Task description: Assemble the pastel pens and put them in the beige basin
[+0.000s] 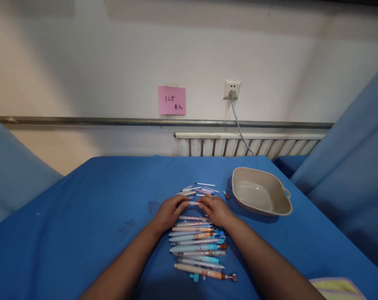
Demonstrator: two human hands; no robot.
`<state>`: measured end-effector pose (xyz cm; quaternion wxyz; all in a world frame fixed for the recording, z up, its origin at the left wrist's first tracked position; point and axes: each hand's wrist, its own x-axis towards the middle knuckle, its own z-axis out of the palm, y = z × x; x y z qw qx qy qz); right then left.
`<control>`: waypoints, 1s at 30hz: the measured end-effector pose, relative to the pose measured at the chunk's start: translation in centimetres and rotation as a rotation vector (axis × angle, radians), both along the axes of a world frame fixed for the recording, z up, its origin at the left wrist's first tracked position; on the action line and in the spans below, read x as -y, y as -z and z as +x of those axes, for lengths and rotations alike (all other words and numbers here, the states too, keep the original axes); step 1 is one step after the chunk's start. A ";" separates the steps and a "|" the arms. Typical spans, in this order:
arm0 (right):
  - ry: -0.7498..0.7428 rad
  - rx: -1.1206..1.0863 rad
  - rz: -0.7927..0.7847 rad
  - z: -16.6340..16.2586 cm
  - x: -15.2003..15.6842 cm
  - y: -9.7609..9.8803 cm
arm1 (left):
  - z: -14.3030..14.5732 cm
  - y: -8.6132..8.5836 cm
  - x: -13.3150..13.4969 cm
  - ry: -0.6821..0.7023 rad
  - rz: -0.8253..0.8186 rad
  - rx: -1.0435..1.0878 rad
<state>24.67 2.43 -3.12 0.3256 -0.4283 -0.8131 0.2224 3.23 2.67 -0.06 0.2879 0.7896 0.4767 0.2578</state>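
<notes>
Between my two hands a slim, pale pen part (193, 203) lies level, its ends pinched by my fingers. My left hand (170, 211) is closed on its left end, and my right hand (216, 209) grips the right end. Just beyond my fingers is a loose pile of pen parts and thin white refills (204, 184). Nearer to me, a column of several pens (195, 247) lies side by side in peach, light blue and clear tones. The closest is a peach pen (199, 270) with a brown grip. Fingers hide part of the held piece.
A beige plastic basin (260, 191) stands at the right on the blue cloth (98, 216). A small brown piece (226, 195) lies beside it. A yellow cloth-like item (336, 287) is at the lower right. Behind the table are a radiator (214, 146) and a plugged-in cord (239, 125).
</notes>
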 end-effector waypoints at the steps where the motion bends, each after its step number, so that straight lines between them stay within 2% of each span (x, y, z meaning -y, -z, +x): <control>1: 0.007 -0.005 0.006 0.0 0.0 0.0 | 0.0 0.0 0.0 -0.020 -0.017 -0.022; 4: 0.006 0.015 0.007 0.0 0.1 -0.2 | 0.0 -0.1 0.0 -0.056 0.017 0.001; 7: -0.003 0.039 -0.011 0.0 0.2 -0.2 | 0.0 0.0 0.0 -0.004 0.089 0.071; 9: -0.004 0.042 -0.018 -0.1 0.2 -0.1 | 0.0 0.1 -0.1 0.002 0.070 0.047; 13: -0.014 0.046 0.003 0.0 0.1 0.1 | -0.1 0.4 -0.1 -0.107 0.019 -0.045; 17: -0.006 0.065 0.011 0.1 0.0 0.1 | -0.2 0.4 -0.1 0.022 0.104 -0.010; 19: -0.003 0.069 0.010 0.1 0.0 0.1 | -0.1 0.4 0.0 0.056 0.094 -0.025; 22: -0.016 0.063 0.024 0.1 0.0 0.2 | -0.2 0.3 -0.1 -0.022 0.036 -0.083; 25: -0.019 0.058 0.036 0.1 0.0 0.2 | -0.3 0.1 -0.1 -0.074 0.083 -0.078; 28: -0.020 0.060 0.036 0.1 0.0 0.2 | -0.2 0.1 0.1 0.031 0.169 -0.033; 30: -0.024 0.060 0.037 0.2 0.0 0.2 | -0.2 0.2 0.1 0.065 0.159 -0.047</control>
